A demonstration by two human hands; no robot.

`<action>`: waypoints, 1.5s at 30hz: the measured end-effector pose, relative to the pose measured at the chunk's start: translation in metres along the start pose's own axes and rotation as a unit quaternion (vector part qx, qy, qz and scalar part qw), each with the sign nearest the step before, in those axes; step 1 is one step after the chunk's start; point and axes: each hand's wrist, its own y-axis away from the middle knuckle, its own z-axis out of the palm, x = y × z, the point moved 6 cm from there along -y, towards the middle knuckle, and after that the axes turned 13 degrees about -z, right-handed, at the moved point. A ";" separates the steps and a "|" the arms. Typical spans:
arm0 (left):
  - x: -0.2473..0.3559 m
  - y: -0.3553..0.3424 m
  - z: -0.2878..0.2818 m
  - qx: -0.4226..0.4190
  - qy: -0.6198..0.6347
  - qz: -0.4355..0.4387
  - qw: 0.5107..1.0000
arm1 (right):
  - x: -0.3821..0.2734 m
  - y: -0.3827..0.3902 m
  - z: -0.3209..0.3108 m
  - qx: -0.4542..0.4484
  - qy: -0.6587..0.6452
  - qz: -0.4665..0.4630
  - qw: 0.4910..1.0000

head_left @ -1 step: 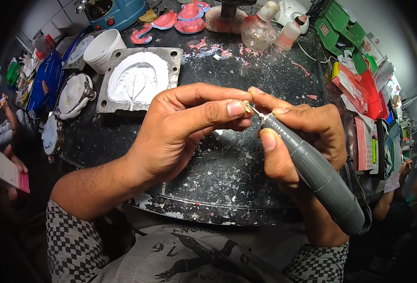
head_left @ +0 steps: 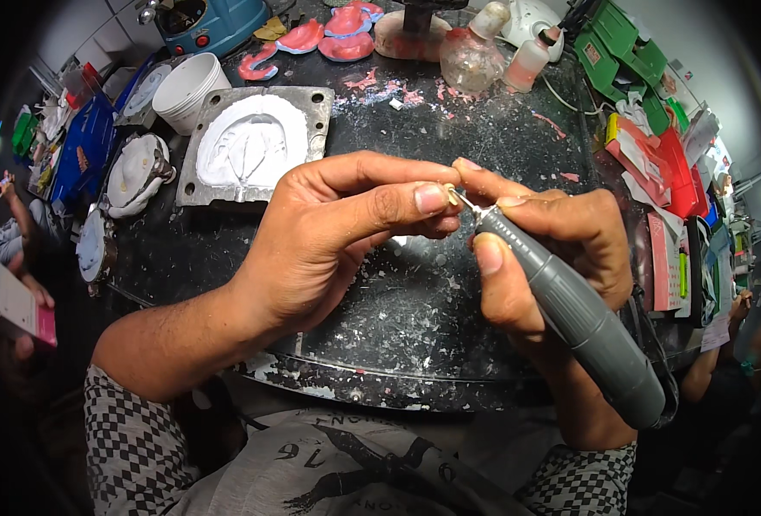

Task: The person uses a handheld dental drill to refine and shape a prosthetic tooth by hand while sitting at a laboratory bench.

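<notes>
Over the middle of the black bench, my left hand [head_left: 337,206] pinches a small cream tooth-like piece [head_left: 452,193] between thumb and fingertips, which partly cover it. My right hand [head_left: 561,249] is closed around a grey rotary handpiece [head_left: 587,318], its body slanting down to the right. The thin metal bur [head_left: 464,202] at its tip reaches the piece; whether it touches cannot be made out. The fingertips of both hands meet beside it. Behind my left hand lies a metal flask half [head_left: 189,163] filled with white plaster [head_left: 255,142] bearing a horseshoe-shaped hollow.
White stacked tubs [head_left: 189,93] and plaster-filled flask parts [head_left: 137,176] stand at the left. Pink wax pieces [head_left: 346,47], a glass burner [head_left: 471,64] and a squeeze bottle [head_left: 531,62] line the back. Green bins [head_left: 617,56] and a red tray [head_left: 683,181] are on the right.
Both my hands hold the same pose. At the far left, another person's hand has shifted slightly downward with the white and pink flat object it holds.
</notes>
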 end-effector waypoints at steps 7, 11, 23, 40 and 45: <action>0.003 0.001 -0.001 0.000 -0.007 0.024 1.000 | 0.001 -0.002 0.002 -0.013 -0.005 -0.045 0.999; 0.005 0.001 -0.001 0.008 -0.030 0.033 0.999 | 0.001 -0.001 0.002 -0.005 -0.011 -0.049 0.999; 0.004 0.000 0.000 0.008 -0.018 0.034 0.999 | 0.002 -0.001 0.001 0.004 0.001 -0.041 0.999; 0.000 -0.015 0.035 -0.007 -0.372 0.097 0.923 | 0.048 -0.025 -0.169 0.298 0.179 -0.197 0.917; -0.003 -0.065 0.071 -0.035 -0.653 0.150 0.741 | 0.059 -0.017 -0.177 0.318 0.234 -0.142 0.908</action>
